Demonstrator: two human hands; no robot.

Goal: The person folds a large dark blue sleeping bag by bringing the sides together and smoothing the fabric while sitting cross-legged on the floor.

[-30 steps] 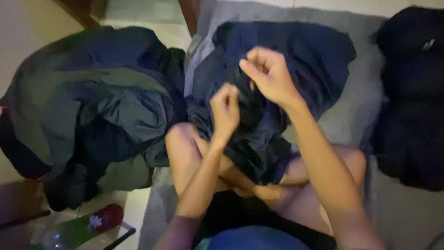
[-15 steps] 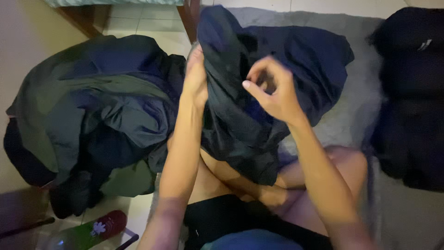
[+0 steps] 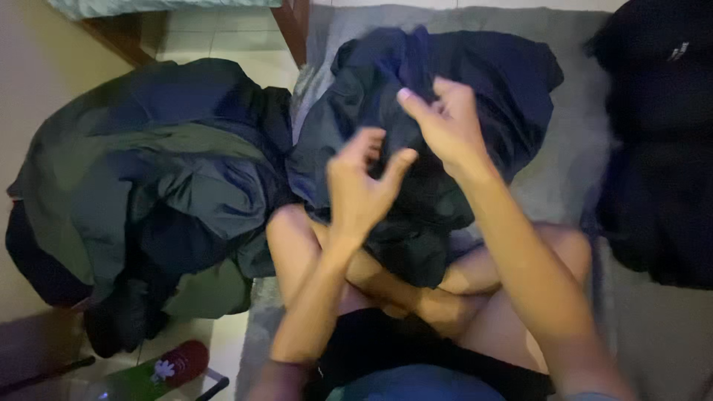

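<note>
Sitting cross-legged on the grey blanket [image 3: 572, 134], you have your bare knees and folded shins nearest the camera, dark shorts [image 3: 386, 349] at the bottom edge. Down at the lower left, on the pale tiled floor, lies a red and green bottle [image 3: 160, 371] with a small white flower mark. Just above your legs, your left hand [image 3: 360, 186] is raised with its back to the camera, fingers spread and slightly curled, open and gripping nothing; it hovers in front of the dark navy garment [image 3: 445, 96], and I cannot tell whether the fingertips brush the cloth. Your right hand [image 3: 445, 122] sits a little higher and further out, fingers bent inward and pinched on a fold near the top of that navy garment. The garment itself is bunched up in a heap on the blanket, draping down over your shins and rising just beyond both hands. To the left of it, touching its edge and spilling off the blanket onto the floor, is a large pile of dark green and blue clothes [image 3: 148, 193]. On the far right lies another dark, almost black heap of clothing [image 3: 661, 141]. Furthest away, at the top, a wooden furniture leg [image 3: 293, 26] stands on the tiles.
</note>
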